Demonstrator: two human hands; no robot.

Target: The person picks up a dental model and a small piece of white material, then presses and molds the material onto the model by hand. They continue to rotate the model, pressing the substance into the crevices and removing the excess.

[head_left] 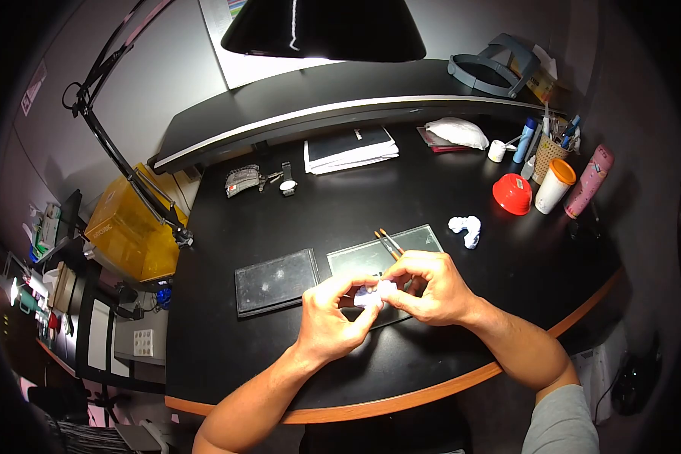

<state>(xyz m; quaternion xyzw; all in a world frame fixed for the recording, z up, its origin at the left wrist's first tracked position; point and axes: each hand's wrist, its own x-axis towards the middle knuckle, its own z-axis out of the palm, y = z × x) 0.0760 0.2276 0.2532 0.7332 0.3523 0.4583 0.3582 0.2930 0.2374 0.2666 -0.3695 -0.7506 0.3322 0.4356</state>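
Observation:
Between the fingertips of both hands is a small, lumpy white piece (pixel 368 296), pale like plaster; its exact kind is hard to make out. My left hand (pixel 331 316) pinches it from the left with thumb and forefinger. From the right, my right hand (pixel 436 290) grips it the same way, fingers curled. Under and behind the hands lies a glass slab (pixel 348 260). Two thin brushes (pixel 388 244) rest on it, their lower parts hidden by my right hand. To the right sits a white curved piece (pixel 467 230) resembling a dental cast.
A flat black case (pixel 275 283) lies left of the slab. Farther back are a watch (pixel 288 185), papers (pixel 351 151), a red bowl (pixel 512 194), an orange-lidded cup (pixel 555 186) and a pink bottle (pixel 590 181). A black lamp shade (pixel 324 30) hangs overhead.

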